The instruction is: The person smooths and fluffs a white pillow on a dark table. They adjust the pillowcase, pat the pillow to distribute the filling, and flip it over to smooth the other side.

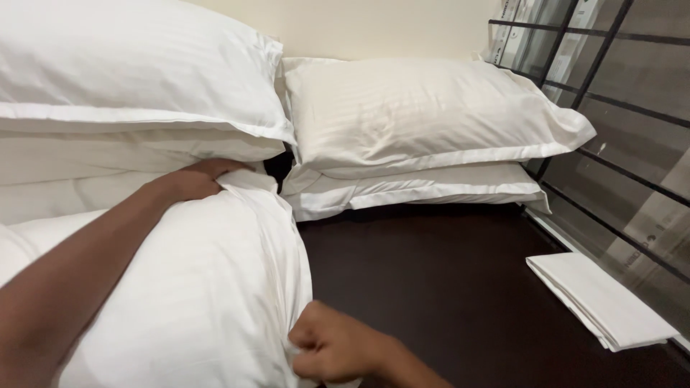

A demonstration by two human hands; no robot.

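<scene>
1. A big white pillow (194, 302) lies at the lower left, on the dark brown surface (431, 287), and fills most of the space in front of the person. Both hands are on it.
2. The left hand (198, 178) lies over the far top end of that pillow, the forearm stretched along it. The fingers curl down into the cloth and grip the end, right where it butts against the stack behind.
3. The right hand (334, 350) is at the near edge of the same pillow, closed into a fist, with a fold of the white cover pinched inside it.
4. Straight behind the held pillow stands a left stack of white pillows (136, 93), the top one plump and overhanging; the left hand is wedged just under its lower edge, so this stack crowds that end.
5. Beside it, against the cream wall (374, 25), is a right stack of two white pillows (424, 126), one on the other. A narrow dark gap (279, 167) shows between the two stacks.
6. On the right runs a black metal railing (611, 100), with glass panes behind it, close to the end of the right stack.
7. Near the railing, well apart from both hands, a folded white sheet (600, 298) lies flat on the dark surface.
8. Whether the white cover holds its filling all the way to the gripped end, I cannot tell.
</scene>
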